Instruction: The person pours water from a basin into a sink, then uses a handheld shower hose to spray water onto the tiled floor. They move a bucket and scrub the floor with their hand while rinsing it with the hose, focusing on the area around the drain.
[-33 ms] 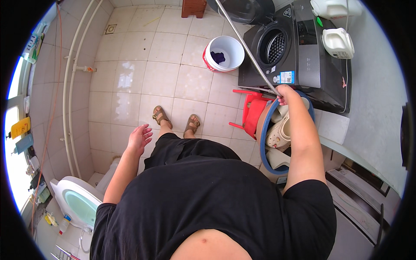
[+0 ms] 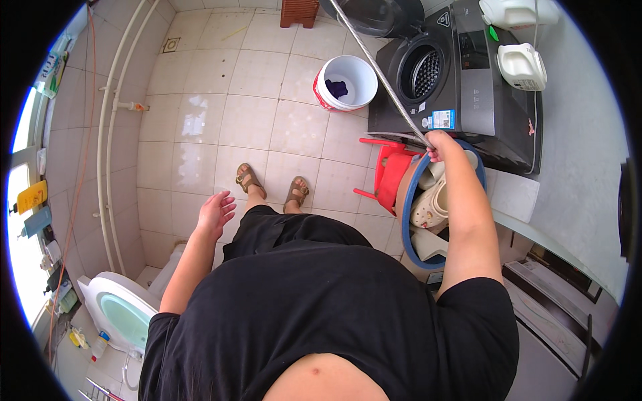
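Observation:
My right hand (image 2: 437,146) is closed around the lower end of a long silver metal pole (image 2: 381,70), which slants up and left past the front of the washing machine and out at the top edge. Its far end lies outside the view. Beneath my right forearm sits a blue-rimmed tub (image 2: 407,227) holding pale clogs (image 2: 428,206) and other light-coloured footwear, partly covered by the arm. My left hand (image 2: 215,210) hangs at my left side, fingers apart and loosely curved, with nothing in it.
A dark washing machine (image 2: 468,100) with its round door swung open stands at the upper right. Beside it are a white bucket (image 2: 362,83) with dark purple cloth inside and a red stool (image 2: 388,175). A washbasin (image 2: 124,314) is at lower left, near wall pipes (image 2: 105,134).

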{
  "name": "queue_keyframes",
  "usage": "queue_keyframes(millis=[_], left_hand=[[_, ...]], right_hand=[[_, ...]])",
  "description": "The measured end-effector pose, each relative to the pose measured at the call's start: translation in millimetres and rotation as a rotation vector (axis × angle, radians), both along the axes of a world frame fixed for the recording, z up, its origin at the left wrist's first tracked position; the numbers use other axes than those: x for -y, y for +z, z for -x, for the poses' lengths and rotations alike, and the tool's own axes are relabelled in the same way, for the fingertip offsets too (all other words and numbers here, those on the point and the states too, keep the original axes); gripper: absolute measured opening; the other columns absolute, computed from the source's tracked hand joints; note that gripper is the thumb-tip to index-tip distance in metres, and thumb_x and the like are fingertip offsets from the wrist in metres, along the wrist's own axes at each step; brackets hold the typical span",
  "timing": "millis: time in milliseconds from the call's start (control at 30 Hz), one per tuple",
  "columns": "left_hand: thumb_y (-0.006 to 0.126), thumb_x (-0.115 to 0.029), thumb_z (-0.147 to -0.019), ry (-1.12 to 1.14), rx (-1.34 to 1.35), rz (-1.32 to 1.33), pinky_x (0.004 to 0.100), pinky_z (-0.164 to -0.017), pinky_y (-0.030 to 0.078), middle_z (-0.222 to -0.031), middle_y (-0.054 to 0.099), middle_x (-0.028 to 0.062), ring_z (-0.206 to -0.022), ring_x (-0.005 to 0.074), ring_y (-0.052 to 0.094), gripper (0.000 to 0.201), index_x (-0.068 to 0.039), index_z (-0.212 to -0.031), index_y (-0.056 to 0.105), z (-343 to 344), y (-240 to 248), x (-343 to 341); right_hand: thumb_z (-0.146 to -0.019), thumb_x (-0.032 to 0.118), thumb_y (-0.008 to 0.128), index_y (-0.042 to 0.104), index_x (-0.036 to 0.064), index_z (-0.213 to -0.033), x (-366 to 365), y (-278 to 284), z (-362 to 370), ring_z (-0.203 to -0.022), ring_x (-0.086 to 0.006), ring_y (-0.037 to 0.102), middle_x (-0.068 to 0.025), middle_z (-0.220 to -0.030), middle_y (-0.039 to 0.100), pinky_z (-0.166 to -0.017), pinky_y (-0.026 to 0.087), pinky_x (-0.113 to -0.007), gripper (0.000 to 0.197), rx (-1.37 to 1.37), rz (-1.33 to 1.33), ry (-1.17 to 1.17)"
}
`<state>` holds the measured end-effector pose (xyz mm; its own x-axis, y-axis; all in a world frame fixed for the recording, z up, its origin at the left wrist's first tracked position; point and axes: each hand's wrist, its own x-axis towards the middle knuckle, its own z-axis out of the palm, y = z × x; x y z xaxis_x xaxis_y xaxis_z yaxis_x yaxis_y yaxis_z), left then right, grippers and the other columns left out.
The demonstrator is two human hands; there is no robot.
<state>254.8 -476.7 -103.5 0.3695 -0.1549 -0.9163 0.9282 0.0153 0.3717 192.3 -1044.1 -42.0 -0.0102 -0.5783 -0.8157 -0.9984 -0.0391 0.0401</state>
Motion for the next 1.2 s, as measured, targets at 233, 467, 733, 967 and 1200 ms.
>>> queue_keyframes(millis=[233, 467, 733, 967, 1200], left_hand=[[0.046, -0.023, -0.083, -0.007, 0.001, -0.004, 0.0269, -0.063, 0.042, -0.083, 0.054, 0.0018, -0.074, 0.0134, 0.052, 0.023, -0.007, -0.099, 0.051, -1.3, -4.5, -1.1], [0.044, -0.024, -0.084, 0.010, 0.004, 0.009, 0.0281, -0.065, 0.042, -0.084, 0.054, 0.0024, -0.076, 0.0144, 0.052, 0.024, -0.007, -0.101, 0.049, 5.1, -4.8, -5.8], [0.047, -0.024, -0.082, -0.044, 0.003, -0.002, 0.0266, -0.062, 0.043, -0.082, 0.053, 0.0013, -0.072, 0.0126, 0.052, 0.024, -0.008, -0.099, 0.050, 7.2, -21.8, 6.1], [0.053, -0.027, -0.080, -0.203, 0.055, -0.017, 0.0257, -0.061, 0.043, -0.083, 0.056, 0.0022, -0.073, 0.0124, 0.054, 0.027, -0.009, -0.100, 0.051, -24.0, -14.1, 95.5], [0.051, -0.025, -0.082, -0.539, 0.012, 0.044, 0.0284, -0.068, 0.045, -0.097, 0.053, 0.0053, -0.084, 0.0149, 0.052, 0.040, -0.005, -0.115, 0.042, -86.5, -65.9, 196.9]], right_hand=[[-0.074, 0.021, 0.047, 0.052, 0.0078, -0.065, -27.2, 3.3, -26.8, -0.045, -0.0123, 0.044, -0.0018, -0.057, 0.047, -0.047, 0.045, -0.032, 0.017, 0.160, -0.038, 0.026], [-0.076, 0.021, 0.046, 0.051, 0.0068, -0.067, -43.2, 19.3, -60.5, -0.040, -0.0120, 0.042, -0.0019, -0.055, 0.046, -0.045, 0.044, -0.031, 0.018, 0.081, -0.033, 0.200], [-0.076, 0.021, 0.042, 0.053, 0.0052, -0.066, -41.5, 24.8, -30.4, -0.039, -0.0139, 0.042, -0.0047, -0.053, 0.047, -0.040, 0.041, -0.033, 0.021, -0.106, -0.093, 0.338], [-0.076, 0.023, 0.042, 0.048, 0.0080, -0.062, -27.8, -12.2, 8.5, -0.038, -0.0137, 0.040, -0.0038, -0.052, 0.045, -0.039, 0.039, -0.033, 0.022, 0.240, -0.030, -0.085], [-0.078, 0.019, 0.039, 0.048, 0.0044, -0.068, -52.8, -69.5, 20.9, -0.037, -0.0153, 0.040, -0.0070, -0.054, 0.047, -0.036, 0.040, -0.031, 0.021, 0.174, -0.207, -0.427]])
